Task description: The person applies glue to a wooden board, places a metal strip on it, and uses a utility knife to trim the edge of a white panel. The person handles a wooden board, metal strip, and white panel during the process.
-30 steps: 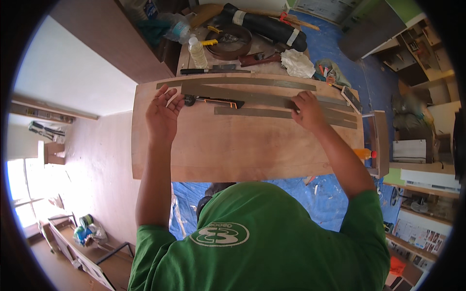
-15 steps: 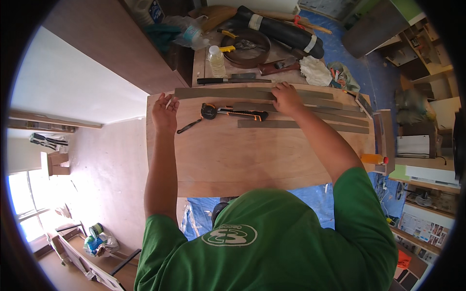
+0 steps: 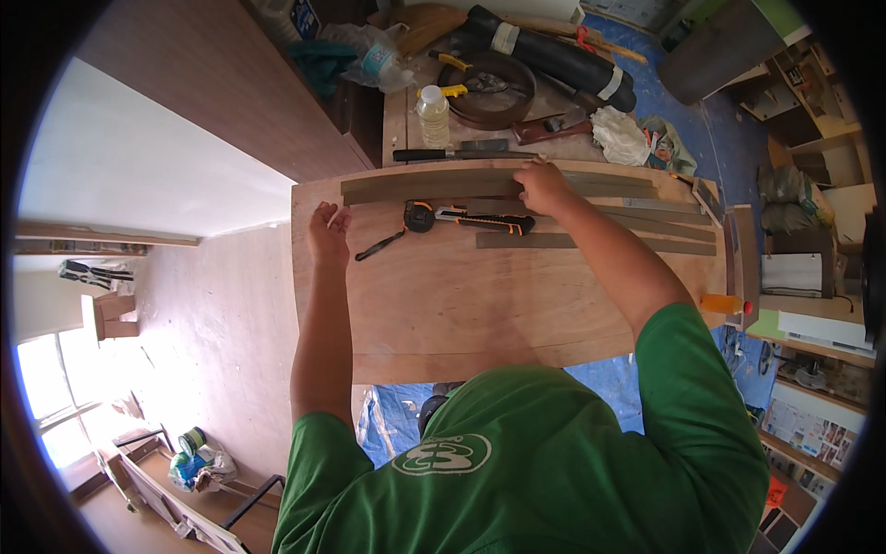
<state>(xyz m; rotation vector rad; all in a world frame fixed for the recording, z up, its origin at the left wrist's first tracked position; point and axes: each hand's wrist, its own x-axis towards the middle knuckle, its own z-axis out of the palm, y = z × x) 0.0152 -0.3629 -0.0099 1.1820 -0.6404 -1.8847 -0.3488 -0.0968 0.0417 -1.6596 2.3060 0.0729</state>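
My right hand (image 3: 544, 187) is closed on a long flat brown strip (image 3: 429, 187) lying along the far side of a plywood board (image 3: 415, 305). Beside the strip's left end, my left hand (image 3: 329, 234) hovers with fingers loosely curled and apart, nothing visible in them. Between my hands, nearer to me, lie a black and orange tape measure (image 3: 419, 217) with a wrist strap and an orange and black utility knife (image 3: 484, 221). Several more brown strips (image 3: 655, 245) fan out to the right, partly under my right forearm.
Beyond the board are a long black-handled blade tool (image 3: 420, 155), a clear bottle (image 3: 432, 118), a round brown tray (image 3: 517, 92), a wooden hand plane (image 3: 552, 127) and a black roll (image 3: 554, 60). An orange bottle (image 3: 723, 304) is by the right edge. A tall brown panel (image 3: 221, 88) rises at the left.
The whole view has shifted slightly, so most things appear farther right. My left hand's fingers have curled in more and sit a little nearer to me. My right hand stays on the strip.
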